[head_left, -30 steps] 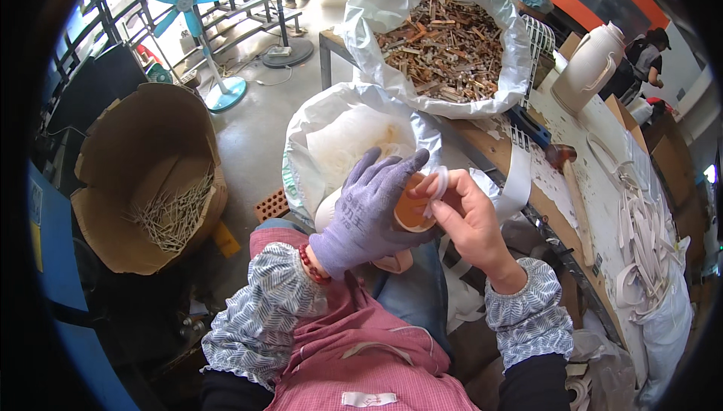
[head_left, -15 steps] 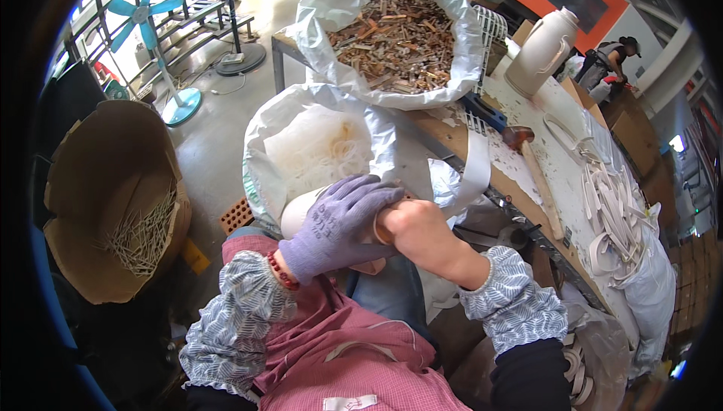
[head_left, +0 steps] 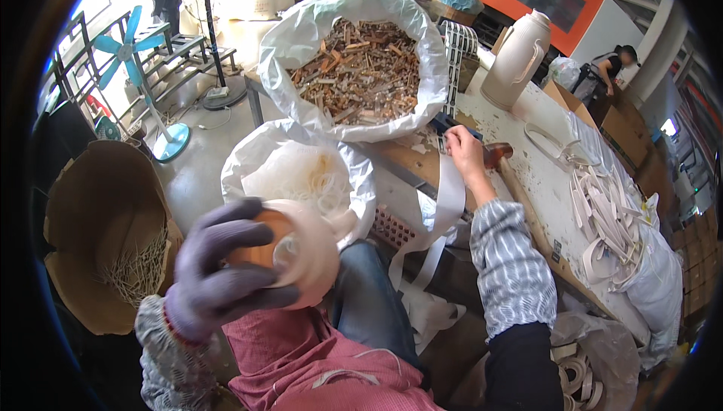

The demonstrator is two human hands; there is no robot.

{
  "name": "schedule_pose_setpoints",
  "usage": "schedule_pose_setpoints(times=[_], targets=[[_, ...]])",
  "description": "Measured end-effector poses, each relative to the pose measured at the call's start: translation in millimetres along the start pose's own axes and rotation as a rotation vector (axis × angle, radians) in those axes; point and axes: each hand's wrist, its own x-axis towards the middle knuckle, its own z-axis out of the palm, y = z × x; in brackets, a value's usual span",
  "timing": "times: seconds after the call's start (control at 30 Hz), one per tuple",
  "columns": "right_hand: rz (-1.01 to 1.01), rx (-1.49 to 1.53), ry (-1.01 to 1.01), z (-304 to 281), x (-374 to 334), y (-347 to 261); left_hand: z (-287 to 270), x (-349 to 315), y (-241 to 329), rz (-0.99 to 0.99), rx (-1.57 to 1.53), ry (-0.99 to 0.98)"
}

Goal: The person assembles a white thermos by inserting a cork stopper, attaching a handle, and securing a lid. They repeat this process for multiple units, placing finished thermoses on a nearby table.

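Observation:
My left hand (head_left: 226,260), in a purple-grey knit glove, grips a cream round vessel (head_left: 316,260) with its fingers spread over one end. That end faces me and shows an orange-brown inside with a pale piece in the middle; motion blurs it. My bare right hand (head_left: 465,153) reaches to the table edge, fingers closed beside a blue tool (head_left: 444,123) with a metal part. From there a white strip (head_left: 452,191) hangs down over the edge. What the right fingertips pinch is hidden. A wooden-handled hammer (head_left: 520,189) lies close to that hand.
A white-lined container of brown scraps (head_left: 361,72) stands ahead, with a lined bag of clear rings (head_left: 301,174) below it. On the worktable (head_left: 512,129) are a cream jug (head_left: 517,61) and pale straps (head_left: 602,215). A cardboard box (head_left: 98,185) is left. Two people are farther off.
My hands, together on the vessel before, have parted. The left hand has moved left with it and turned its end toward me; the right has gone up and right to the table edge.

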Motion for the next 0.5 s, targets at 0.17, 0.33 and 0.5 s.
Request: schedule_pose_setpoints(times=[0.17,0.33,0.5], targets=[[0.048,-0.634,0.009,36,36,25,-23,-5,-15,-0.441,-0.002,0.337],[-0.222,-0.683,0.031,38,17,31,-3,-29,-97,-0.985,-0.217,0.190],[-0.332,-0.565,0.059,49,1,35,91,-123,-177,-1.135,-0.053,-0.104]])
